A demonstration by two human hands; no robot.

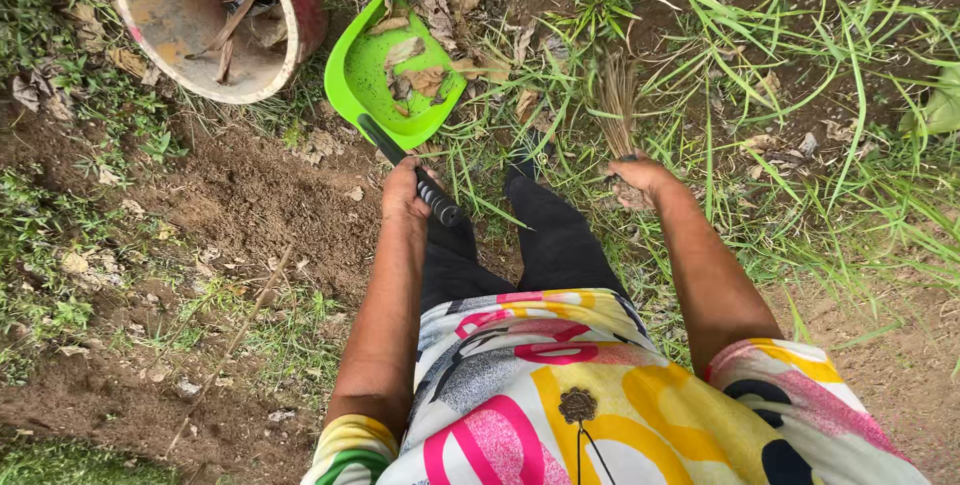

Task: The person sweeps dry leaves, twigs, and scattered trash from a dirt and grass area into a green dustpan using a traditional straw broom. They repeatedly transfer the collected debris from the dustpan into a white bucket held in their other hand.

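the green dustpan (385, 85) lies on the ground at the far middle of the scene, its open mouth toward the far right and its black handle (415, 170) running back toward the person. dry brown leaves (415, 70) lie inside the pan, and more dead leaves are heaped just past its far edge. the left hand (403, 193) is closed around the near end of the handle, fingers wrapped over it, so the pan is clamped in that hand.

to the right, the right hand (640, 180) is closed on the top of a small broom (617, 105) of thin brown sticks. the bristles fan out away from the person and their tips touch the grass and soil, near the pan's right edge but apart from it.

between the two arms the person's dark trousers show, and nearer still a shirt with bright pink, yellow and white patterns.

at the far left, just beside the pan, a round bucket (290, 15) with a red outside and pale inside lies tipped on its side, mouth toward the camera, with sticks and leaves in it. it looks close to the pan's left rim; i cannot tell if they touch.

bare brown soil (240, 205) spreads on the left and near side, with scattered leaf bits. long green grass (800, 75) covers the right and far right.
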